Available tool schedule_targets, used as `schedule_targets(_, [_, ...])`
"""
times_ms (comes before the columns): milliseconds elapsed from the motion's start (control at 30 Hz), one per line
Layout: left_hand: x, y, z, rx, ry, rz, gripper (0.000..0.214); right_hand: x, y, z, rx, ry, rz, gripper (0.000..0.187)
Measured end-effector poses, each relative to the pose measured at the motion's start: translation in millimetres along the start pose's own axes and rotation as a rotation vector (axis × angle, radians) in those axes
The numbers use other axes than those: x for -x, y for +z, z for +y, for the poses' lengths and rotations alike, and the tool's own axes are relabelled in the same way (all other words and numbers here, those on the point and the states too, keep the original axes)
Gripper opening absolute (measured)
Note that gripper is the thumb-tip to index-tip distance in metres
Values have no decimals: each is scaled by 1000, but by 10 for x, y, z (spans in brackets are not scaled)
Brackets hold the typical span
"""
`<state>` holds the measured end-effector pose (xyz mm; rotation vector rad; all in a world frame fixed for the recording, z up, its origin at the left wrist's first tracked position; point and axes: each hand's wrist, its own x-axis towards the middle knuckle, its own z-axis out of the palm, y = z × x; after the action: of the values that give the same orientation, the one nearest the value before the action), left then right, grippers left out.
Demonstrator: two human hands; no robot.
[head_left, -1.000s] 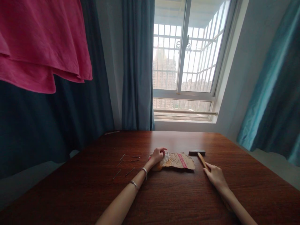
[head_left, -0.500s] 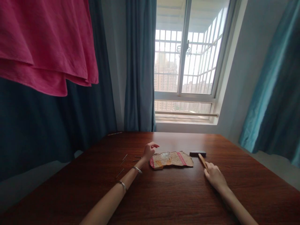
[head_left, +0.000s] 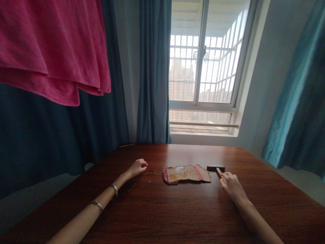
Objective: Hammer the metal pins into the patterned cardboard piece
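Brown wood-grain surface (head_left: 177, 213), window (head_left: 203, 78) beyond its far edge. Patterned cardboard (head_left: 194, 173) lies near the middle, between the two hands and touched by neither; ragged outline, pink bands toward both ends, dark speckling between. Thin upright nails (head_left: 184, 167) stand at the cardboard, left of its centre; exact number too fine to resolve.

Right hand (head_left: 232, 185): fingers closed around the wooden handle of a hammer (head_left: 215, 168). Dark hammer head points away from the person, low over the surface, just beside the cardboard's right end; contact with the surface cannot be confirmed.

Left hand (head_left: 138, 166): well apart from the cardboard, fingers curled inward, narrow. Cannot tell whether anything is pinched in it. Loose nails (head_left: 145, 185) lie near it, four visible, at differing angles. Two metallic bangles (head_left: 115, 190) on that forearm.

Pink cloth (head_left: 61, 51) hangs upper left, in front of dark blue curtain.
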<state>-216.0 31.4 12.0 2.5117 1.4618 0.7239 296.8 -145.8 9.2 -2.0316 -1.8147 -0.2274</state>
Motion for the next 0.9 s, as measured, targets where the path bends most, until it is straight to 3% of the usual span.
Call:
schedule_targets(100, [22, 69, 121, -26, 72, -2, 18, 10, -42, -138, -64, -50, 15, 35])
schedule_targets(300, [-25, 157, 324, -128, 231, -129, 23, 89, -200, -360, -163, -103, 27, 32])
schedule_targets(467, [-38, 196, 355, -170, 259, -192, 22, 155, -246, -394, -221, -120, 37, 29])
schedule_targets(900, [-175, 280, 398, -409, 429, -166, 14, 214, -299, -523, -384, -64, -46, 27])
